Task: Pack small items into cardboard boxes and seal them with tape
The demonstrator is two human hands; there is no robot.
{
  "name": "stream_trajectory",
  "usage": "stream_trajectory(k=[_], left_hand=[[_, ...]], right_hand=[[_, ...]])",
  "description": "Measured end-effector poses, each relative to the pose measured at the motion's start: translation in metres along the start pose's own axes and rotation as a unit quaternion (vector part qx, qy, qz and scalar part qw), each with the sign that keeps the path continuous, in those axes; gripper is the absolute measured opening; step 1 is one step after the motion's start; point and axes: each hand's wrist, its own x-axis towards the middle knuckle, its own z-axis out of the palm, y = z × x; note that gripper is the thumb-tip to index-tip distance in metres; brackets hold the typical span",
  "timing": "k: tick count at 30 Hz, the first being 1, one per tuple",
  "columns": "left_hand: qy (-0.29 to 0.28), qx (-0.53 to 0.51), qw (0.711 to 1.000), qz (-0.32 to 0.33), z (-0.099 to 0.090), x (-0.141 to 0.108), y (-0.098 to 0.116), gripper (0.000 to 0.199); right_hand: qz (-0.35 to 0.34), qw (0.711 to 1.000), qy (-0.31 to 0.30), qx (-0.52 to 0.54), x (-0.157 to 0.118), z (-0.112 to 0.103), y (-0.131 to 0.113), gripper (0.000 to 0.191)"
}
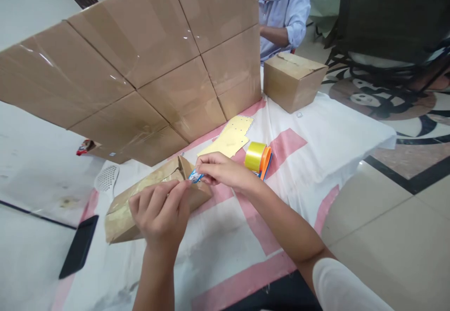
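Observation:
My right hand (221, 169) pinches a small blue-and-white printed piece (195, 176), perhaps a sticker, between thumb and fingers. At its left edge the fingertips of my left hand (161, 208) are pressed together on the same piece. Both hands are above a long brown cardboard box (121, 215) that lies closed on the cloth, with shiny tape along its top. To the right of my right wrist stands a roll of yellow tape (255, 155) on an orange dispenser (266, 161). Pale yellow sheets (230, 137) lie just beyond my right hand.
A tall wall of taped cartons (168, 62) rises behind the box. Another carton (295, 84) stands at the back right, near a person in a light blue shirt (293, 11). A dark phone (79, 247) and a white slotted spoon (107, 178) lie at left on the pink-and-white cloth (218, 250).

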Motion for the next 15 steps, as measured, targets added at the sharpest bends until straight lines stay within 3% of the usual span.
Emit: stream_trajectory(k=[11,15], left_hand=[[0.045,-0.03,0.999,-0.006,0.007,-0.011,0.005,0.018],[0.063,-0.042,0.997,-0.009,0.007,-0.018,0.005,0.019]], right_hand=[[0.009,1.0,0.01,0.004,0.001,0.002,0.0,0.018],[0.005,0.999,0.048,-0.018,0.002,-0.001,0.001,0.017]])
